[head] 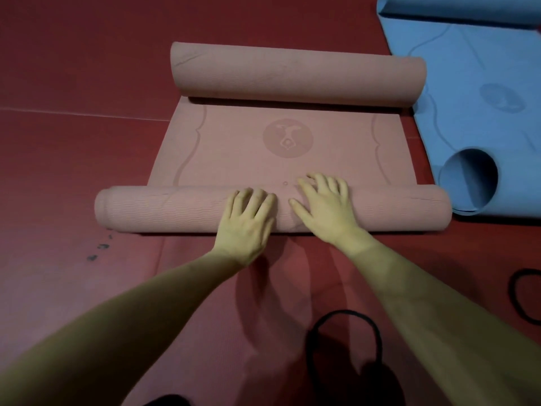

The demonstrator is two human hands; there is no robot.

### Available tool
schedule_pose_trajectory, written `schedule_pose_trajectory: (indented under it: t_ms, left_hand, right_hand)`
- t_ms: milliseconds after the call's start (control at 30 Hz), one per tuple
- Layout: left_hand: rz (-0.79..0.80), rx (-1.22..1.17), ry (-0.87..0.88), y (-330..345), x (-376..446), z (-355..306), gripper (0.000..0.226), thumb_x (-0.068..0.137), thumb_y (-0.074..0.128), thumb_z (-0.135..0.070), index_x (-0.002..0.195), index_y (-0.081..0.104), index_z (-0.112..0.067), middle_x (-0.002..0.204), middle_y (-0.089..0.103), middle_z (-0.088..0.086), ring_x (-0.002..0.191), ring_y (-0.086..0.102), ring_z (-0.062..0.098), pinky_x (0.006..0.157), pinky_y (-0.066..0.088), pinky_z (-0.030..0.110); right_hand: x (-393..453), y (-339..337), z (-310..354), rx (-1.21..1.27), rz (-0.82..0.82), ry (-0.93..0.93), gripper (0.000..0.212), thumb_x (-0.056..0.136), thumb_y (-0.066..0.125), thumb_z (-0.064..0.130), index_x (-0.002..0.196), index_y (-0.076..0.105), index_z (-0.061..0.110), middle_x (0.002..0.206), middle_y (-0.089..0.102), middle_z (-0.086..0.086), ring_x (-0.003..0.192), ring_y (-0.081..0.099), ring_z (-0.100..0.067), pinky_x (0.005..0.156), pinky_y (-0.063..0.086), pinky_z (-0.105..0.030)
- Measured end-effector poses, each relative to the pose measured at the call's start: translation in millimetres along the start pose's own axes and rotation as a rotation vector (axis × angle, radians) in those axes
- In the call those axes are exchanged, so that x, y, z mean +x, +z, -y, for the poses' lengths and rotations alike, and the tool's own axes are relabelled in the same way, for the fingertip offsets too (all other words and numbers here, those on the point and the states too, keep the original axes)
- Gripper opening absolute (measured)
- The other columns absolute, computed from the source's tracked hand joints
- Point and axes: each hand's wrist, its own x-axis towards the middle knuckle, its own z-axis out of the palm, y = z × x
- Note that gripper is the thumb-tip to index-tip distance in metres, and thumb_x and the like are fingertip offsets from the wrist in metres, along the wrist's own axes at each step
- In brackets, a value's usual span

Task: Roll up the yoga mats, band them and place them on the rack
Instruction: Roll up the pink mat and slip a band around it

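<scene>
A pink yoga mat (pixel 234 153) lies on the red floor, rolled at both ends, with a round logo on the flat stretch between. My left hand (pixel 248 218) and my right hand (pixel 325 206) press side by side on top of the near roll (pixel 164 209), fingers spread over its far side. The far roll (pixel 295 74) lies untouched. A blue yoga mat (pixel 468 118) lies to the right, its near end curled into a loose tube. One black band (pixel 348 338) lies on the floor between my forearms. Another black band (pixel 524 297) shows at the right edge.
The red padded floor (pixel 73 142) has a seam line running across the left side and a few dark marks near the left end of the near roll. No rack is in view.
</scene>
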Motion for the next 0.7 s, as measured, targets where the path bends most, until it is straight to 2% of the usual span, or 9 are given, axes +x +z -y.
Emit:
schedule_pose_trajectory:
  t_ms: [100,200,267,367,467,567,633,700]
  left_hand:
    - [0.067,0.01,-0.105,0,27,2,0.044,0.093,0.035,-0.032,0.124,0.059,-0.011,0.119,0.062,0.008,0.112,0.054,0.035,0.1,0.035,0.048]
    - [0.247,-0.072,-0.202,-11,60,2,0.063,0.09,0.012,-0.039,0.126,0.057,-0.012,0.122,0.062,0.007,0.119,0.051,0.034,0.103,0.031,0.047]
    - [0.236,-0.1,-0.23,-11,66,1,0.068,0.088,0.007,-0.041,0.131,0.05,-0.011,0.131,0.055,0.008,0.123,0.045,0.034,0.103,0.028,0.045]
    - [0.09,-0.039,-0.102,-6,53,-4,0.052,0.089,0.029,-0.034,0.126,0.053,-0.007,0.13,0.054,0.015,0.111,0.051,0.038,0.092,0.035,0.045]
    - [0.02,0.069,0.072,3,47,7,0.052,0.085,0.039,-0.028,0.13,0.051,-0.004,0.13,0.054,0.017,0.116,0.052,0.04,0.098,0.031,0.045]
    - [0.114,0.076,0.092,2,59,18,0.07,0.077,0.041,-0.032,0.14,0.042,-0.003,0.14,0.047,0.017,0.126,0.045,0.04,0.106,0.033,0.048]
    - [0.236,0.06,0.076,-4,72,21,0.084,0.074,0.047,-0.038,0.148,0.026,-0.005,0.151,0.032,0.017,0.137,0.031,0.04,0.114,0.022,0.046]
    - [0.359,0.094,0.05,-9,94,28,0.099,0.076,0.056,-0.045,0.152,0.005,-0.008,0.158,0.014,0.013,0.144,0.014,0.036,0.118,0.009,0.043]
  right_hand:
    - [-16,9,6,0.035,-0.205,0.033,0.04,0.085,0.043,0.037,0.114,0.059,0.014,0.117,0.056,-0.012,0.101,0.048,-0.03,0.087,0.034,-0.04]
    - [-27,16,2,0.031,-0.206,-0.035,0.041,0.085,0.048,0.034,0.12,0.056,0.015,0.12,0.054,-0.009,0.109,0.046,-0.027,0.091,0.04,-0.042]
    - [-20,15,-1,0.049,-0.168,-0.03,0.045,0.086,0.048,0.037,0.125,0.055,0.015,0.124,0.054,-0.008,0.115,0.047,-0.027,0.097,0.035,-0.04]
    - [2,11,-2,0.059,-0.122,0.008,0.05,0.085,0.047,0.039,0.128,0.054,0.014,0.126,0.054,-0.008,0.12,0.048,-0.028,0.104,0.027,-0.037]
    - [23,9,-3,0.092,-0.079,0.029,0.052,0.086,0.051,0.036,0.134,0.05,0.014,0.132,0.052,-0.01,0.128,0.044,-0.028,0.111,0.022,-0.041]
    - [33,9,-6,0.12,-0.112,0.018,0.053,0.087,0.059,0.029,0.135,0.049,0.01,0.136,0.049,-0.012,0.132,0.04,-0.029,0.114,0.019,-0.041]
    - [31,11,-11,0.064,-0.176,-0.016,0.058,0.079,0.066,0.024,0.132,0.051,0.006,0.135,0.05,-0.015,0.13,0.042,-0.032,0.111,0.027,-0.043]
    - [29,15,-16,0.009,-0.16,-0.033,0.071,0.071,0.071,0.02,0.135,0.046,0.004,0.139,0.046,-0.016,0.132,0.039,-0.032,0.112,0.029,-0.044]
